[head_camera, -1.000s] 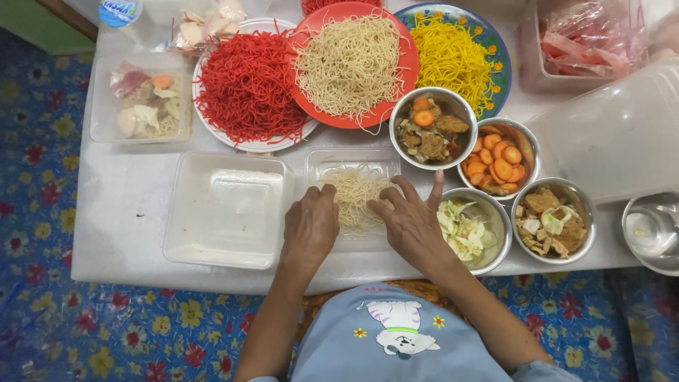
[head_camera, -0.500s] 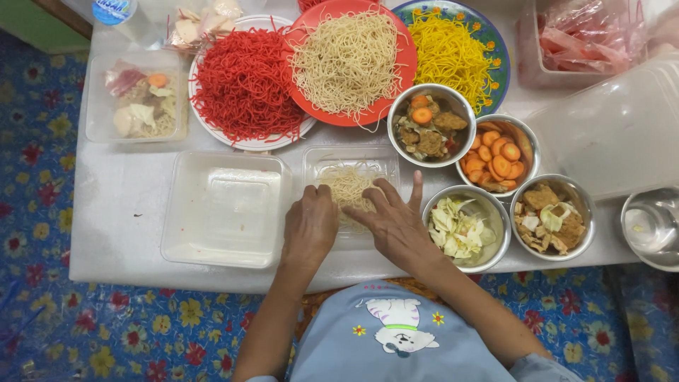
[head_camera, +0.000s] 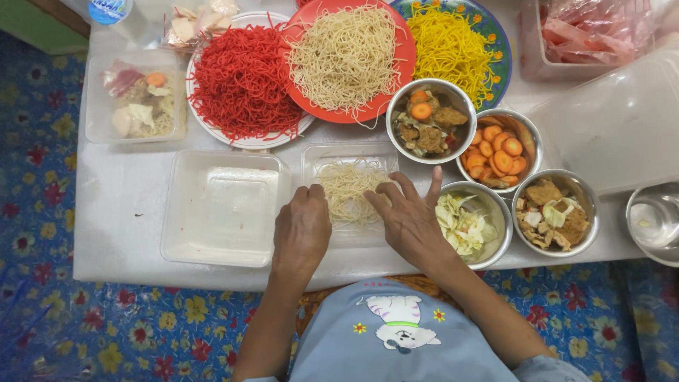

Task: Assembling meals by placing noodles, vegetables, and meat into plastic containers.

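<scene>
A clear plastic container (head_camera: 320,157) in front of me holds a small heap of pale noodles (head_camera: 348,192). My left hand (head_camera: 302,230) rests knuckles-up on the container's left edge, fingers curled at the noodles. My right hand (head_camera: 407,216) lies over its right side, fingers spread and touching the noodles, forefinger pointing away from me. Neither hand grips anything that I can see.
An empty clear lid or tray (head_camera: 223,206) lies to the left. Plates of red noodles (head_camera: 240,81), pale noodles (head_camera: 346,53) and yellow noodles (head_camera: 453,42) stand behind. Metal bowls of cabbage (head_camera: 467,225), carrots (head_camera: 498,150), tofu (head_camera: 555,212) and a stew (head_camera: 428,122) sit at right. A filled box (head_camera: 134,106) is far left.
Both hands have stayed over the noodle container; the fingers of my right hand have shifted slightly over the noodles. The view has drifted a little.
</scene>
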